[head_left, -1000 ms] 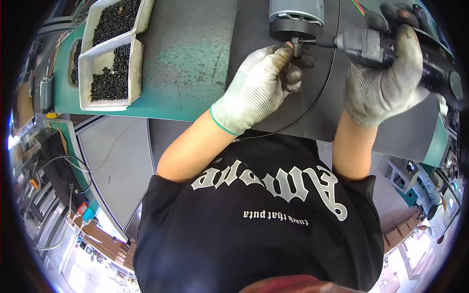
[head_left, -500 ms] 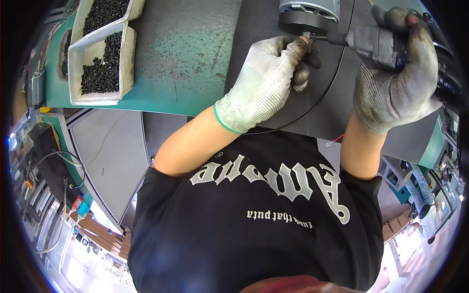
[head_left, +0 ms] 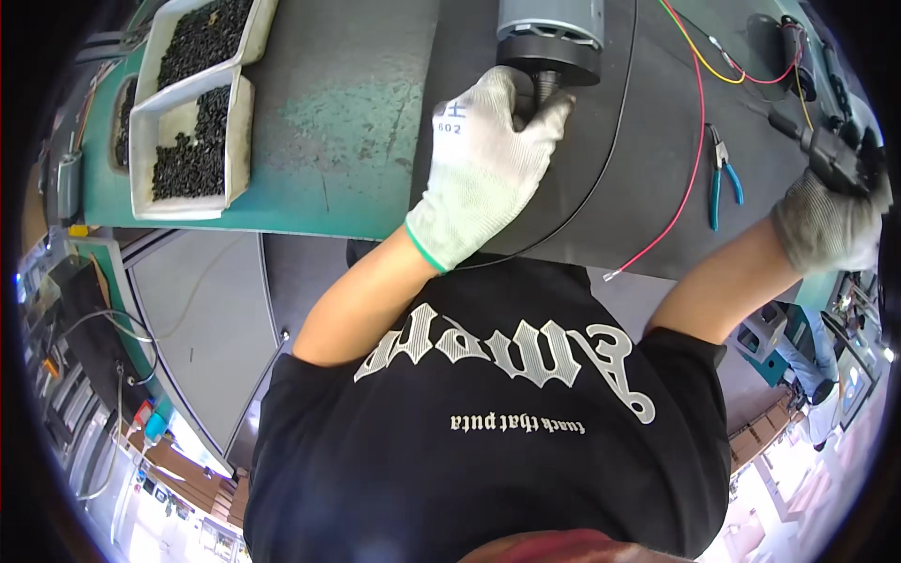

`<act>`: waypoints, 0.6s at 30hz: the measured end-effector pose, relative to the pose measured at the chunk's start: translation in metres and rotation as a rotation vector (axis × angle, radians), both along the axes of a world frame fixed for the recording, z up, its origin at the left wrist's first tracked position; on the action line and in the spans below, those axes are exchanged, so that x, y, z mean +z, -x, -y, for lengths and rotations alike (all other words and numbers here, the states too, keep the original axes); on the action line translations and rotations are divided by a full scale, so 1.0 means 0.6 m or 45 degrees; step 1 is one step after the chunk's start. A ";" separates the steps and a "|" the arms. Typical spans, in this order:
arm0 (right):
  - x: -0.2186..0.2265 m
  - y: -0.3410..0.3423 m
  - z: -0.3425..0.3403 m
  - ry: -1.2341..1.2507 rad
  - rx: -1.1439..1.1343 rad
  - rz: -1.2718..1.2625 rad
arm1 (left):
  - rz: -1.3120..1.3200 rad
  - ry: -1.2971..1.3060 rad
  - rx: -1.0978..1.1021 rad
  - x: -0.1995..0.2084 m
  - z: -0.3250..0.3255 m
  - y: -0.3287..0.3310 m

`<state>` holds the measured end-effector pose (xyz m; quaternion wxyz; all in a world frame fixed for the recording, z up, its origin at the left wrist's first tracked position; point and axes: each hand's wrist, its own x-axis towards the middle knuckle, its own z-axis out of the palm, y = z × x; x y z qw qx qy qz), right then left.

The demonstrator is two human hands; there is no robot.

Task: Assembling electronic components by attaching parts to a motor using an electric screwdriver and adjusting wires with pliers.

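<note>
A silver-grey cylindrical motor (head_left: 552,21) with a black round end lies at the top middle of the bench. Its short threaded shaft (head_left: 545,84) points toward me. My left hand (head_left: 493,136), in a white knit glove, is closed around that shaft, thumb on its right side; the other fingertips are hidden. At the far right, my gloved right hand (head_left: 831,220) is wrapped around a black power driver (head_left: 833,158). The driver's narrow tip points up and left, apart from the motor.
Two white bins (head_left: 239,141) of small black screws stand at the left. Blue-handled pliers (head_left: 717,183) lie between the motor and my right hand. A red wire (head_left: 696,169) and a black cable (head_left: 615,150) cross the dark mat. A small black cylinder with wires (head_left: 798,56) stands at the upper right.
My right hand has drawn the driver away from the shaft, toward the right. My left hand stays at the shaft, its grip shifted. The pliers and red wire have come into view.
</note>
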<state>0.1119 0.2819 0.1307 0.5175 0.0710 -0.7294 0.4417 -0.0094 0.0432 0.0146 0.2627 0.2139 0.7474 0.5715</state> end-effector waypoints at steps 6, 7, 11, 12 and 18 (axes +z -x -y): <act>-0.126 -0.121 -0.154 0.129 -1.263 0.590 | -0.398 0.121 -0.009 -0.007 0.021 0.019; -0.158 -0.256 -0.352 0.694 -0.412 0.245 | -0.327 0.070 -0.017 0.001 0.033 0.017; -0.129 -0.216 -0.039 -0.257 -1.166 0.895 | -0.652 0.220 -0.001 0.067 0.127 0.034; -0.156 -0.156 -0.020 -0.643 -1.459 1.083 | -0.628 0.309 0.030 0.085 0.156 0.050; -0.199 -0.182 0.008 -0.724 -0.984 1.594 | -1.296 1.532 0.769 0.116 0.426 0.297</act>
